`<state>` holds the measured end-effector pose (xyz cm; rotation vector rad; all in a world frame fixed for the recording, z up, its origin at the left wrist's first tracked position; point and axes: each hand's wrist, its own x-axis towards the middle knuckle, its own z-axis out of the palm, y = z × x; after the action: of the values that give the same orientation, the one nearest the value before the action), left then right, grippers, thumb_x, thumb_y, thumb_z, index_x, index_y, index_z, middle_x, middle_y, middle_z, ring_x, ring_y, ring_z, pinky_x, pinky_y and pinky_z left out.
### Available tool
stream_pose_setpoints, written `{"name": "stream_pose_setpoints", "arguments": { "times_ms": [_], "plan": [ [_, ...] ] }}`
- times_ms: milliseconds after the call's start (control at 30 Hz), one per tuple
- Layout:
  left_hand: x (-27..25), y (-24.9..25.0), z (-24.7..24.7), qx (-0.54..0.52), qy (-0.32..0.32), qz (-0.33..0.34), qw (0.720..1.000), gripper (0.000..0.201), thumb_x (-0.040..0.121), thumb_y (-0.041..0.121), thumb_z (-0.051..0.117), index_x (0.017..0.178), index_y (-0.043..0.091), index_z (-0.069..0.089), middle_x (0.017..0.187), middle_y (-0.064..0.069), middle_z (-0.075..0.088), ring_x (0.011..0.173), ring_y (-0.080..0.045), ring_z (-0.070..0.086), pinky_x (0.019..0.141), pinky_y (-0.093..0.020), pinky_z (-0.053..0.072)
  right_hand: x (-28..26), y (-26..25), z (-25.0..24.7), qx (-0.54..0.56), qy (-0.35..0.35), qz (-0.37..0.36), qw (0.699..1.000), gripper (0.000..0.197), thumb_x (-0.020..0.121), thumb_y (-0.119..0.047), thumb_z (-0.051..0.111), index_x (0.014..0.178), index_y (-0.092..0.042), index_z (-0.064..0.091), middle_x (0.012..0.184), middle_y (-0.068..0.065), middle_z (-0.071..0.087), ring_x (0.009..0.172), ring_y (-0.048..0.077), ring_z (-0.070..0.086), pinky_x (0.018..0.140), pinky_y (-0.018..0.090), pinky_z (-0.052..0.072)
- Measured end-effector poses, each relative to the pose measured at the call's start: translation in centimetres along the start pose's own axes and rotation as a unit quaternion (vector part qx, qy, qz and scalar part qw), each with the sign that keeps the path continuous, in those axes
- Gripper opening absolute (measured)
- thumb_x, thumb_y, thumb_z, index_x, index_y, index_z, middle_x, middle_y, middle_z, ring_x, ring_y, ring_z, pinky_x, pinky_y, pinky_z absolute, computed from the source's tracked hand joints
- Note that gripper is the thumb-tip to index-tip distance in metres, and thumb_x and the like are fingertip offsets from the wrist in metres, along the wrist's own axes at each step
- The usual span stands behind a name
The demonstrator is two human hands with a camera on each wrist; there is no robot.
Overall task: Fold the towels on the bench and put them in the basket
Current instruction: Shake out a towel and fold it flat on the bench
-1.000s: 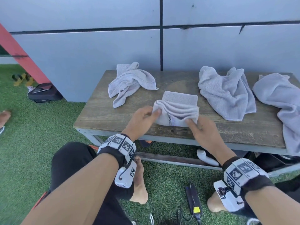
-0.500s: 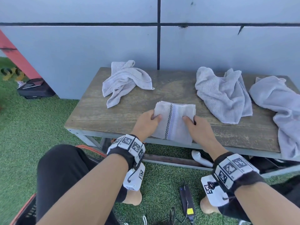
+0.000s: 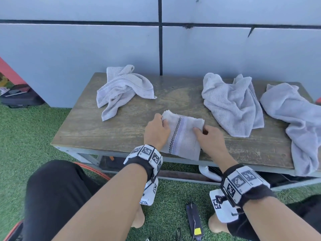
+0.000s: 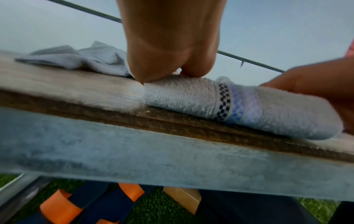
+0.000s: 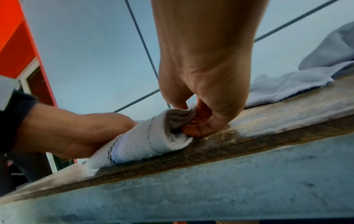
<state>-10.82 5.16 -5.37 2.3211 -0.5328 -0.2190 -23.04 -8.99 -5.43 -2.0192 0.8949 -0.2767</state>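
One small towel (image 3: 182,136) is being folded at the front edge of the wooden surface (image 3: 107,133), and this folding step is judged to be almost finished: the towel is already lying as a compact, thick packet with its checkered stripe running across the top. Its near end is hanging a little over the front edge. The far left corner of the packet is being pinched by the left hand (image 3: 156,131), with the fingers curled round the cloth. The right end is being gripped by the right hand (image 3: 210,136); in the right wrist view, the fingers (image 5: 199,128) are being tucked into the layers at that open end while the thumb is being pressed on top. So both hands are grasping the same towel, and nothing else is being held.

Three other towels are lying crumpled on the surface: one (image 3: 121,89) at the back left, one (image 3: 232,103) at the right of the packet, and one (image 3: 298,119) at the far right, draped over the edge. They are judged to be still waiting for folding.

For the next move, the packet is probably being readied for lifting. A firm grip on all layers together is being called for, otherwise the folds can open during carrying. The basket cannot be clearly identified; only an orange curved rim (image 3: 93,171) is being seen near the knee, and it cannot be told if this is the basket.
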Motion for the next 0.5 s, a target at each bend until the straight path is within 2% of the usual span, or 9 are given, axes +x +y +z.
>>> {"name": "stream_pose_setpoints", "arguments": {
  "times_ms": [67, 133, 200, 333, 433, 500],
  "plan": [
    [0.4, 0.1, 0.3, 0.037, 0.003, -0.002, 0.999, 0.017, 0.101, 0.028, 0.041, 0.093, 0.013, 0.044, 0.082, -0.009, 0.06, 0.075, -0.033, 0.058, 0.069, -0.042, 0.047, 0.4, 0.0, -0.1, -0.017, -0.005, 0.006, 1.0, 0.042, 0.096, -0.036, 0.058, 0.065, -0.013, 0.042, 0.058, 0.0, 0.043, 0.053, 0.016, 0.041, 0.053, 0.03, 0.033],
    [0.8, 0.4, 0.3, 0.048, 0.002, -0.004, 0.999, 0.018, 0.102, 0.029, 0.039, 0.097, 0.012, 0.044, 0.088, -0.012, 0.062, 0.081, -0.037, 0.059, 0.076, -0.047, 0.049, 0.8, -0.1, -0.1, -0.031, -0.002, 0.015, 0.999, 0.044, 0.096, -0.036, 0.056, 0.063, -0.014, 0.039, 0.056, 0.0, 0.041, 0.052, 0.017, 0.041, 0.053, 0.03, 0.034],
    [1.1, 0.6, 0.3, 0.062, 0.004, -0.001, 0.998, 0.019, 0.103, 0.029, 0.038, 0.099, 0.012, 0.044, 0.089, -0.011, 0.062, 0.083, -0.037, 0.057, 0.076, -0.045, 0.047, 1.2, -0.1, -0.1, -0.05, 0.006, 0.019, 0.999, 0.045, 0.097, -0.037, 0.055, 0.061, -0.014, 0.038, 0.055, 0.0, 0.041, 0.053, 0.019, 0.043, 0.054, 0.032, 0.037],
    [1.3, 0.9, 0.3, 0.096, 0.014, -0.012, 0.995, 0.022, 0.105, 0.03, 0.036, 0.101, 0.011, 0.046, 0.093, -0.013, 0.061, 0.08, -0.031, 0.047, 0.073, -0.039, 0.037, 1.7, 0.2, 0.0, -0.071, 0.016, 0.022, 0.997, 0.046, 0.097, -0.042, 0.053, 0.061, -0.014, 0.043, 0.054, 0.001, 0.048, 0.055, 0.025, 0.057, 0.061, 0.042, 0.057],
    [1.5, 1.0, 0.2, 0.11, 0.011, -0.025, 0.994, 0.028, 0.106, 0.032, 0.033, 0.104, 0.009, 0.048, 0.099, -0.015, 0.062, 0.081, -0.029, 0.044, 0.072, -0.04, 0.035, 2.0, 0.2, 0.0, -0.078, 0.009, 0.024, 0.997, 0.046, 0.096, -0.044, 0.053, 0.062, -0.013, 0.047, 0.056, 0.004, 0.054, 0.059, 0.031, 0.066, 0.063, 0.048, 0.06],
    [1.6, 1.1, 0.2, 0.118, 0.011, -0.03, 0.993, 0.029, 0.107, 0.031, 0.032, 0.105, 0.007, 0.049, 0.101, -0.016, 0.062, 0.082, -0.03, 0.046, 0.072, -0.041, 0.035, 2.1, 0.2, 0.0, -0.076, 0.007, 0.024, 0.997, 0.046, 0.096, -0.045, 0.053, 0.062, -0.013, 0.048, 0.059, 0.007, 0.059, 0.06, 0.031, 0.068, 0.063, 0.048, 0.06]
  ]
}}
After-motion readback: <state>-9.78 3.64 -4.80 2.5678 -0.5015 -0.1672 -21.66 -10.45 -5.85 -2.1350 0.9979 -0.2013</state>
